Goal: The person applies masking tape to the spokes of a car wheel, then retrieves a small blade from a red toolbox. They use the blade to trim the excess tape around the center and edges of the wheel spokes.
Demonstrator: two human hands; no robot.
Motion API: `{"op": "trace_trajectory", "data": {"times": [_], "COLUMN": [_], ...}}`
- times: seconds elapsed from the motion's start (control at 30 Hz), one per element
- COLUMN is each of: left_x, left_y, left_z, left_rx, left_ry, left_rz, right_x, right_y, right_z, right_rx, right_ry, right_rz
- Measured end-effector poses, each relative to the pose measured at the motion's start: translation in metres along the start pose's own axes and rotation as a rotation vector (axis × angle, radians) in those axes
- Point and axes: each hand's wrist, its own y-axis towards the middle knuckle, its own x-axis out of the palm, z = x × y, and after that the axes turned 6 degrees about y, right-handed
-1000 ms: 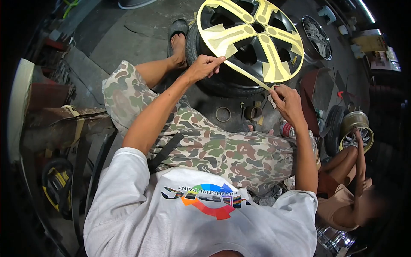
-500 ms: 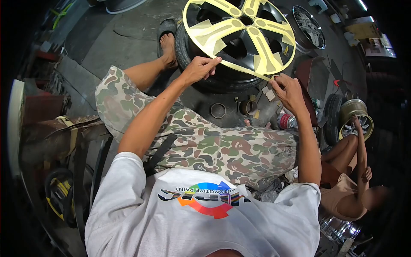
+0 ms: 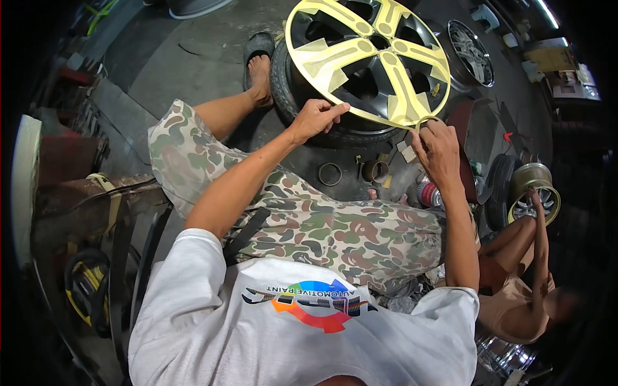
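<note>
A dark alloy wheel (image 3: pixel 365 91) has its spokes and outer lip covered in pale yellow masking tape (image 3: pixel 336 54). It rests on a black tyre (image 3: pixel 283 83) lying flat. My left hand (image 3: pixel 317 120) is closed, with its fingertips pressing the tape at the wheel's near lip. In my right hand (image 3: pixel 439 149), a thin roll of masking tape (image 3: pixel 431 118) is pinched beside the lip. A tape strip runs along the lip between the two hands. Part of the roll is hidden behind my right fingers.
Below the wheel, an empty cardboard ring (image 3: pixel 329 174), a brown tape roll (image 3: pixel 375 171) and a red-labelled can (image 3: pixel 428 193) are on the floor. At the right, another person (image 3: pixel 518 283) holds a gold-rimmed wheel (image 3: pixel 533 186). Another rim (image 3: pixel 471 53) lies behind.
My right hand has turned and risen slightly, and the tape roll now shows above its fingers. My left hand stays at the lip. The whole view has shifted a little.
</note>
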Motion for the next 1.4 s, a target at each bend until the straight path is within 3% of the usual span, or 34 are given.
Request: {"op": "trace_trajectory", "data": {"times": [0.17, 0.4, 0.63, 0.73, 1.0, 1.07, 1.1, 1.17, 1.2, 1.27, 1.3, 1.37, 1.4], "left_x": [-0.015, -0.041, -0.062, -0.07, -0.085, -0.099, -0.104, -0.102, -0.096, -0.083, -0.074, -0.062, -0.059], "left_y": [-0.001, 0.005, 0.024, 0.03, 0.042, 0.05, 0.046, 0.043, 0.044, 0.041, 0.039, 0.034, 0.039], "left_z": [0.005, 0.002, -0.002, -0.003, 0.002, -0.02, -0.021, -0.017, -0.011, 0.005, 0.013, 0.023, 0.016], "left_rx": [-0.014, 0.02, 0.023, 0.017, -0.027, -0.034, -0.012, 0.012, 0.065, 0.12, 0.188, 0.333, 0.333], "left_ry": [-0.222, -0.289, -0.312, -0.341, -0.458, -0.556, -0.491, -0.427, -0.279, -0.131, 0.084, 0.475, 0.476], "left_rz": [0.172, 0.177, 0.303, 0.318, 0.369, 0.439, 0.485, 0.533, 0.567, 0.602, 0.629, 0.695, 0.698], "right_x": [0.007, 0.039, 0.038, 0.032, 0.021, 0.031, 0.039, 0.058, 0.063, 0.075, 0.091, 0.099, 0.102], "right_y": [0.018, 0.035, 0.035, 0.035, 0.026, 0.015, 0.008, -0.007, -0.01, -0.011, -0.015, -0.005, -0.001], "right_z": [0.004, 0.024, 0.022, 0.029, 0.06, 0.083, 0.099, 0.135, 0.145, 0.163, 0.187, 0.197, 0.201], "right_rx": [-0.05, -0.123, 0.01, 0.025, 0.277, 0.386, 0.389, 0.662, 0.66, 0.903, 1.029, 1.097, 1.165], "right_ry": [-0.09, -0.114, -0.061, -0.077, -0.116, -0.061, -0.067, 0.117, 0.116, 0.212, 0.512, 0.651, 0.79], "right_rz": [0.049, 0.113, 0.076, 0.154, 0.164, 0.278, 0.28, 0.266, 0.266, 0.205, 0.158, 0.133, 0.107]}}
